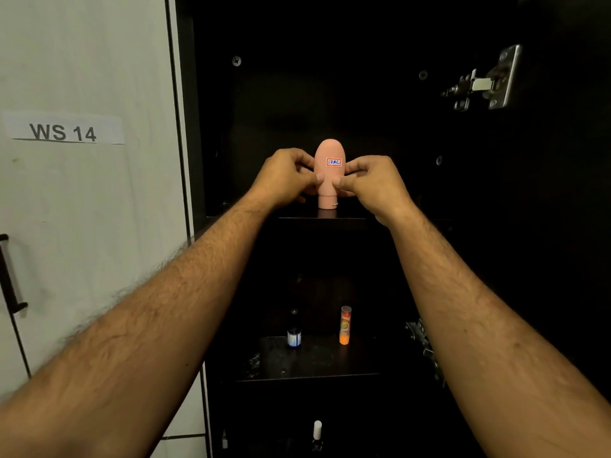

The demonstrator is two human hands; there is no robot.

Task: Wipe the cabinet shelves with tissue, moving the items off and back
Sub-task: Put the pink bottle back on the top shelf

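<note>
Both forearms reach into the dark cabinet; left hand [284, 176] and right hand [370, 180] pinch the pink bottle [329, 173] from either side, fingers clamped on its neck. It stands cap-down on the upper shelf [322, 219], probably gripped two-handed to steady it. No tissue visible.

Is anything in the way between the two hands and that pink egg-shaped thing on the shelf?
No. The left hand and right hand already grip the pink egg-shaped bottle from both sides, fingers curled on its lower part. It stands upright near the front edge of the top shelf, with nothing visible between it and the person.
</note>
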